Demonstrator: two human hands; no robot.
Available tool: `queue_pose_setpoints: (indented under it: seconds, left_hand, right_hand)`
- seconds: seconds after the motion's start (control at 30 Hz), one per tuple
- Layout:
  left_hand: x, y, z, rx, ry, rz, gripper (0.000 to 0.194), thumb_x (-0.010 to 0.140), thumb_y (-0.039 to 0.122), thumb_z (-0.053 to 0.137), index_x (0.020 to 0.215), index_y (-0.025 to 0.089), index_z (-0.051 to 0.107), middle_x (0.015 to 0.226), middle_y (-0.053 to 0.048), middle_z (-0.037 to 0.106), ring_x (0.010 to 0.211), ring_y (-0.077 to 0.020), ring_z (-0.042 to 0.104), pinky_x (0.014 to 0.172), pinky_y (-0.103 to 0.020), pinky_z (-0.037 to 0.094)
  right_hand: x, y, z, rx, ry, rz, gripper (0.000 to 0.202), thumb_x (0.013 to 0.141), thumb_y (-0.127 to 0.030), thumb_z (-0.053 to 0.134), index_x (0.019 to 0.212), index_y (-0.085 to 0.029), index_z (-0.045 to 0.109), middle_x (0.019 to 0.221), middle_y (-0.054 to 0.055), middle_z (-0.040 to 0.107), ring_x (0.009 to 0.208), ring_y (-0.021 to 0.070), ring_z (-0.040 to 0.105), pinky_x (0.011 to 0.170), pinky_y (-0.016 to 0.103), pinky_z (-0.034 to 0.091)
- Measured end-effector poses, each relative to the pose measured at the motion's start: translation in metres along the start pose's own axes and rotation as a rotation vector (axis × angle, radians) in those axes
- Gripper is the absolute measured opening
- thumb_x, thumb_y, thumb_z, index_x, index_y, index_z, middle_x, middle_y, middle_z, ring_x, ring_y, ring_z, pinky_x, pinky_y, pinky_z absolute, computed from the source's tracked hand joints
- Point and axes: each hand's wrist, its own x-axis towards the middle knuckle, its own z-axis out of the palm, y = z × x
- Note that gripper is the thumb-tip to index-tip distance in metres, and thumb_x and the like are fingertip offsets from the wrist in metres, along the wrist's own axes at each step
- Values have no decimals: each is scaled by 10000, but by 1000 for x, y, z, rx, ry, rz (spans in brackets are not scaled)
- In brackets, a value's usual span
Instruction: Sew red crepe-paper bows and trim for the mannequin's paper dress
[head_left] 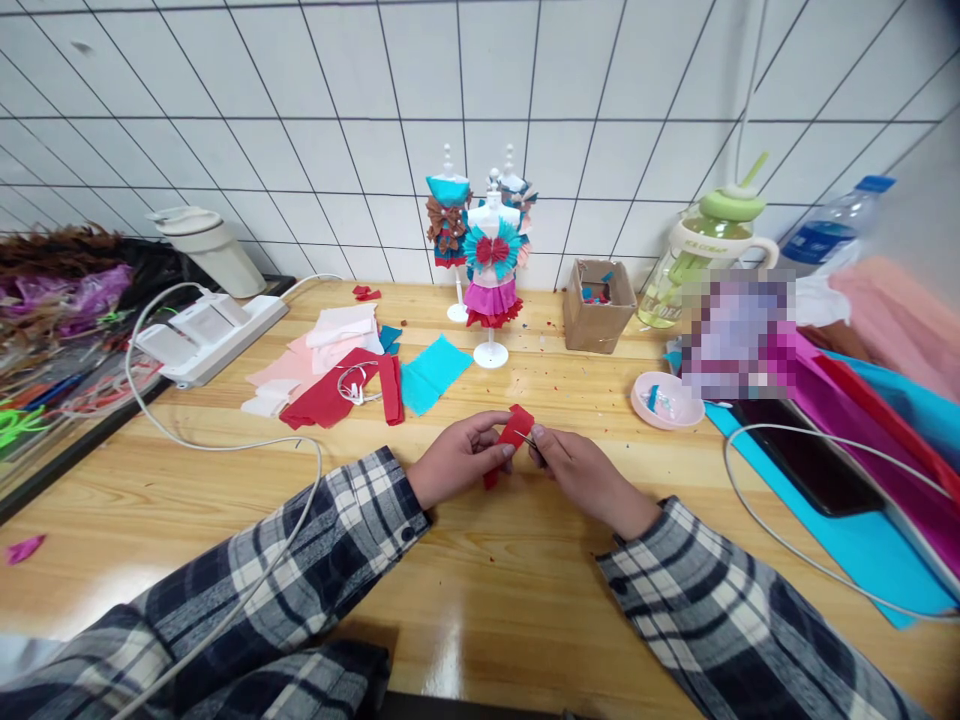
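Observation:
A small strip of red paper (516, 428) is pinched between the thumb and fingers of my left hand (466, 458), low over the middle of the wooden table. My right hand (574, 465) is closed on a small pair of scissors (529, 441), whose thin tip lies against the red strip. The scissors' handles are mostly hidden by my fingers. Just behind my hands stands a white mannequin (493, 262) dressed in teal, purple and red ruffles, with two more dressed mannequins behind it.
Red, pink and teal sheets (330, 385) with a coiled white cord lie left of centre. A cardboard box (598, 308), pink dish (667, 401), bottles, black phone (810, 455) and coloured sheets are at right. A power strip (214, 340) and white cable (319, 470) are at left.

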Motion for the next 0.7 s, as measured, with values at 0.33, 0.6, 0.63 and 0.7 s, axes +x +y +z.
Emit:
queue_pose_setpoints:
  seconds: [0.33, 0.6, 0.63, 0.7]
  left_hand:
    - [-1, 0, 1, 18, -36, 12, 439, 785, 343, 663, 1176, 164, 572, 743, 2, 622, 631, -115, 561, 633, -247, 453]
    - [-1, 0, 2, 30, -51, 25, 446, 791, 344, 654, 1186, 150, 582, 729, 11, 615, 602, -98, 541, 625, -241, 454]
    - [0, 0, 2, 29, -50, 26, 449, 791, 340, 653, 1190, 147, 579, 736, 8, 615, 605, -97, 542, 624, -239, 455]
    - [0, -1, 2, 29, -53, 26, 473, 795, 330, 651, 1218, 141, 558, 736, 8, 610, 610, -95, 548, 620, -235, 456]
  right_hand:
    - [1, 1, 4, -31, 3, -14, 503, 949, -541, 190, 664, -214, 446, 630, -6, 508, 605, 149, 450, 583, 262, 314]
    - [2, 1, 4, -76, 7, -28, 472, 955, -520, 218, 675, -212, 442, 644, -4, 519, 610, 145, 452, 579, 258, 303]
    - [2, 1, 4, -79, 6, -30, 469, 955, -518, 220, 678, -212, 442, 648, -4, 520, 613, 145, 453, 581, 258, 303]
    - [2, 0, 4, -82, 2, -29, 465, 954, -518, 224, 679, -211, 439, 653, -3, 519, 615, 144, 450, 585, 259, 302]
